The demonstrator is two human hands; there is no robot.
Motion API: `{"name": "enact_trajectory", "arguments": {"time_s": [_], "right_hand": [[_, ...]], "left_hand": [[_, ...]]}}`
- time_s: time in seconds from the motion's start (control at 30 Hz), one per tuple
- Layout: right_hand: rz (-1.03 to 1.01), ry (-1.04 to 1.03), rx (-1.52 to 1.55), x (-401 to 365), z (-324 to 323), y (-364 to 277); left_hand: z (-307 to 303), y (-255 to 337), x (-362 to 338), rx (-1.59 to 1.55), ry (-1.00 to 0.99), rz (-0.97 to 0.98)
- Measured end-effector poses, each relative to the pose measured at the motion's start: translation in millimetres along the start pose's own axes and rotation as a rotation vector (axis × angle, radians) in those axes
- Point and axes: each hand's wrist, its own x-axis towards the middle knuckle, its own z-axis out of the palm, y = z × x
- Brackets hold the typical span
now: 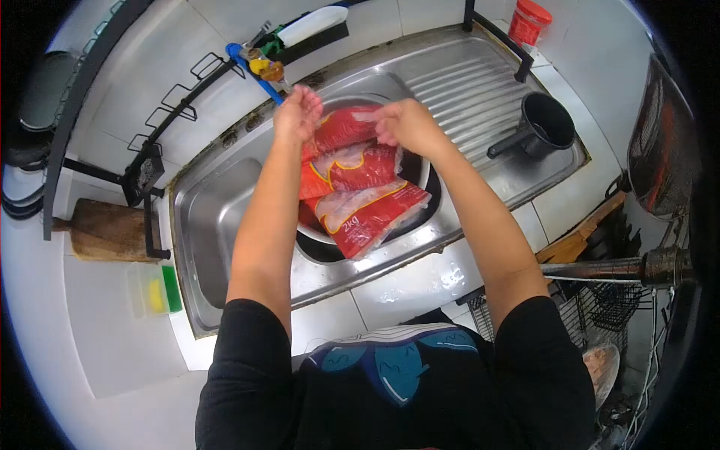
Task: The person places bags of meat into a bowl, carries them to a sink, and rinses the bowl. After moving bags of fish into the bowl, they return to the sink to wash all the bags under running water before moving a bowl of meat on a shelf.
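Several red and clear plastic bags (375, 217) are piled in a round metal bowl (429, 184) in the sink; the nearest is marked 2kg. At the right end of the farthest red bag (346, 127), my right hand (409, 127) has its fingers closed on the plastic edge. My left hand (298, 114) is beside that bag's left end, fingers loosely curled and a little apart, with nothing visible in them. Just beyond my left hand is a blue tap (259, 79) with a yellow and brown piece on it.
A black dipper (544, 127) stands on the ribbed drainboard (457, 97) to the right. Behind it is a red-lidded tub (529, 24). Black wall racks (180, 109) run along the back left, near a wooden board (112, 229). A sponge holder (154, 289) is left of the sink.
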Motion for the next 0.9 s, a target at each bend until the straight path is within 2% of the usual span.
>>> {"name": "enact_trajectory", "arguments": {"time_s": [0.07,0.13,0.17,0.2,0.23,0.27,0.3,0.37,0.47,0.53,0.57,0.6,0.67,0.7,0.83,0.9], "right_hand": [[0.055,-0.003,-0.225,-22,-5,1],[0.055,0.036,-0.496,-34,-7,17],[-0.062,0.044,-0.592,-39,-5,35],[-0.181,0.055,-0.69,-46,-2,50],[-0.3,0.068,-0.793,-54,-2,55],[-0.261,0.046,-0.831,-64,-4,49],[-0.223,0.025,-0.865,-75,-4,39],[-0.155,0.019,-0.824,-84,-2,24],[-0.073,0.068,-0.649,-91,-1,-7],[-0.016,0.127,-0.562,-102,10,-47],[-0.099,0.168,-0.647,-104,18,-48],[-0.186,0.211,-0.732,-105,27,-46],[-0.344,0.283,-0.833,-111,48,-36],[-0.288,0.226,-0.855,-116,59,-32],[-0.049,0.047,-0.97,-139,90,-39],[-0.147,0.038,-0.943,-146,94,-19]], "left_hand": [[3,-4,-16,0.118,-0.01,0.027],[-5,-22,-32,0.642,-0.124,0.332],[-12,-32,-40,0.901,-0.187,0.493],[-21,-40,-49,1.081,-0.297,0.559],[-25,-52,-63,1.219,-0.28,0.761],[-28,-60,-79,1.345,-0.256,0.974],[-33,-60,-91,1.326,-0.32,0.892],[-55,-61,-81,1.292,-0.296,0.869],[-68,-34,-80,0.957,-0.29,0.402],[-75,-23,-78,0.84,-0.191,0.325],[-75,-15,-74,0.785,-0.142,0.295],[-77,-12,-69,0.704,-0.122,0.373],[-68,-2,-57,0.463,-0.069,0.243],[-62,2,-48,0.342,-0.049,0.175],[-38,8,1,0.274,-0.076,0.109],[-19,18,-4,0.265,-0.143,0.086]]}}
